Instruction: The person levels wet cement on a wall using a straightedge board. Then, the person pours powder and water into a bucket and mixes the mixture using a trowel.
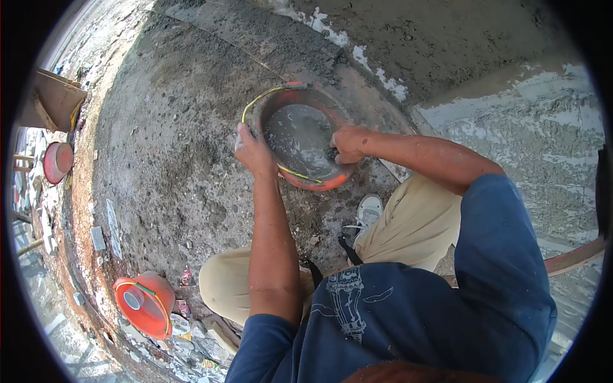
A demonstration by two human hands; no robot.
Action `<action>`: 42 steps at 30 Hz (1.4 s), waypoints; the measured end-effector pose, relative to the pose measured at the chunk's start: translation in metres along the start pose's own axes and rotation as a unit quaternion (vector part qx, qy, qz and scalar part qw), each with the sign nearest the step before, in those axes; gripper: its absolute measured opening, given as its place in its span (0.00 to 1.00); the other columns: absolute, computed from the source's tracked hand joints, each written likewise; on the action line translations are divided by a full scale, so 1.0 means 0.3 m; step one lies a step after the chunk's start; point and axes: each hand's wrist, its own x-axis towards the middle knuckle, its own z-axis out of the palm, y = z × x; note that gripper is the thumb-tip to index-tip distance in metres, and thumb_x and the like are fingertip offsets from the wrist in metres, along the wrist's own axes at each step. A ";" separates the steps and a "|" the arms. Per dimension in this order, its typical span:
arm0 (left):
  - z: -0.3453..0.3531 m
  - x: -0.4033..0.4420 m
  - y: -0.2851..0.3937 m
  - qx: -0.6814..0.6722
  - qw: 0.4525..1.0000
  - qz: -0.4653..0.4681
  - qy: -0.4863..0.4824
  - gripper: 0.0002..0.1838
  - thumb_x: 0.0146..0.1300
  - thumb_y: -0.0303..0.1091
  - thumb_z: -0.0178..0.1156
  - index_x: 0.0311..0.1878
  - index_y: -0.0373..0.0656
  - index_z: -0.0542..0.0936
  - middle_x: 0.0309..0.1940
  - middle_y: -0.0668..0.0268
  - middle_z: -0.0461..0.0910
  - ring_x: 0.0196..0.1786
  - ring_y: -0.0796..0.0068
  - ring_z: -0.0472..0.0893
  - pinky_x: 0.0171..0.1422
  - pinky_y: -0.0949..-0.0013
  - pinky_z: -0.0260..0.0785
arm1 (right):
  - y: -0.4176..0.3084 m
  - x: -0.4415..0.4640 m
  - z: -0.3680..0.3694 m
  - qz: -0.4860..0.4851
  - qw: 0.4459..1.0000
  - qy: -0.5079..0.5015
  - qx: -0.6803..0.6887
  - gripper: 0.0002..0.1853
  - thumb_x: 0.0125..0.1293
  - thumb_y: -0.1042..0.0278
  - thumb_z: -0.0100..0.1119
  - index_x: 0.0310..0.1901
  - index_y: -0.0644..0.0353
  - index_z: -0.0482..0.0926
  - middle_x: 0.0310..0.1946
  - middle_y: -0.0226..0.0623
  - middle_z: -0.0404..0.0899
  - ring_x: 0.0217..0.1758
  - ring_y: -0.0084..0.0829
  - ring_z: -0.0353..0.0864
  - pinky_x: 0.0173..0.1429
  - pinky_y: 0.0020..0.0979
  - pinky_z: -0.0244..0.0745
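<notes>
An orange-red bucket (329, 182) with a yellow handle (258, 100) stands on the gritty ground in front of me, holding cloudy grey water (297, 131). My left hand (255, 155) is closed on its left rim, beside the handle. Over the right inner side of the bucket, my right hand (349, 144) is curled, fingers pressed together, near the water's surface. A small dark lump (332, 153) shows at its fingertips; what it is I cannot make out.
Another orange-red bucket (163, 290) with a cup (133, 298) inside lies at lower left among litter. Farther left are a red tub (59, 161) and a wooden board (54, 102). Wet grey mortar (466, 51) spreads at upper right. My shoe (369, 212) is close to the bucket.
</notes>
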 end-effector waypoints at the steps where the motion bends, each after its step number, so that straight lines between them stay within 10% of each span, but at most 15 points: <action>1: 0.013 -0.011 0.016 -0.006 1.000 -0.005 0.001 0.25 0.74 0.45 0.50 0.40 0.26 0.81 0.35 0.60 0.82 0.35 0.72 0.77 0.41 0.62 0.71 | -0.015 -0.009 0.003 -0.028 0.999 0.012 0.045 0.22 0.54 0.56 0.63 0.49 0.58 0.84 0.42 0.49 0.85 0.48 0.48 0.85 0.53 0.44 0.78; 8: -0.031 -0.018 0.018 0.006 1.000 0.000 -0.006 0.25 0.75 0.45 0.50 0.42 0.26 0.82 0.36 0.60 0.82 0.37 0.72 0.79 0.42 0.64 0.72 | -0.016 -0.054 -0.160 -0.041 0.990 0.099 0.091 0.27 0.54 0.53 0.68 0.54 0.57 0.82 0.45 0.49 0.84 0.53 0.45 0.83 0.55 0.46 0.77; 13: -0.001 -0.001 0.035 -0.062 0.998 -0.009 -0.021 0.25 0.75 0.46 0.50 0.43 0.28 0.82 0.35 0.60 0.82 0.36 0.73 0.78 0.41 0.66 0.72 | -0.232 -0.116 -0.139 -0.040 0.992 0.093 -0.072 0.11 0.55 0.74 0.58 0.38 0.58 0.87 0.40 0.48 0.85 0.46 0.47 0.86 0.46 0.44 0.81; 22: -0.024 -0.013 0.033 -0.008 1.000 0.000 -0.015 0.26 0.72 0.48 0.53 0.39 0.28 0.82 0.33 0.60 0.82 0.37 0.71 0.79 0.45 0.65 0.72 | -0.082 -0.013 -0.186 -0.012 0.967 0.226 -0.113 0.12 0.59 0.68 0.60 0.46 0.52 0.83 0.34 0.40 0.84 0.44 0.45 0.85 0.47 0.46 0.79; 28: -0.167 -0.125 0.057 0.298 0.954 0.034 0.013 0.33 0.60 0.53 0.67 0.53 0.29 0.76 0.45 0.58 0.81 0.44 0.72 0.80 0.49 0.69 0.73 | -0.078 -0.145 -0.207 -0.101 0.970 0.195 -0.103 0.11 0.59 0.72 0.58 0.43 0.55 0.84 0.36 0.43 0.84 0.45 0.45 0.85 0.52 0.43 0.78; 35: -0.316 -0.237 -0.013 0.011 0.888 -0.427 -0.169 0.26 0.60 0.35 0.62 0.58 0.31 0.69 0.47 0.54 0.80 0.49 0.58 0.82 0.53 0.55 0.80 | 0.039 -0.012 -0.126 -0.065 0.958 0.222 -0.167 0.12 0.61 0.72 0.55 0.46 0.54 0.81 0.38 0.42 0.82 0.45 0.46 0.83 0.49 0.47 0.77; 42: -0.217 -0.263 0.008 -0.087 0.874 -0.426 -0.218 0.24 0.61 0.25 0.51 0.61 0.29 0.64 0.53 0.47 0.76 0.48 0.50 0.84 0.45 0.49 0.86 | 0.031 -0.127 -0.150 -0.156 0.968 0.184 -0.066 0.15 0.58 0.72 0.57 0.48 0.52 0.82 0.40 0.40 0.82 0.48 0.47 0.82 0.54 0.47 0.77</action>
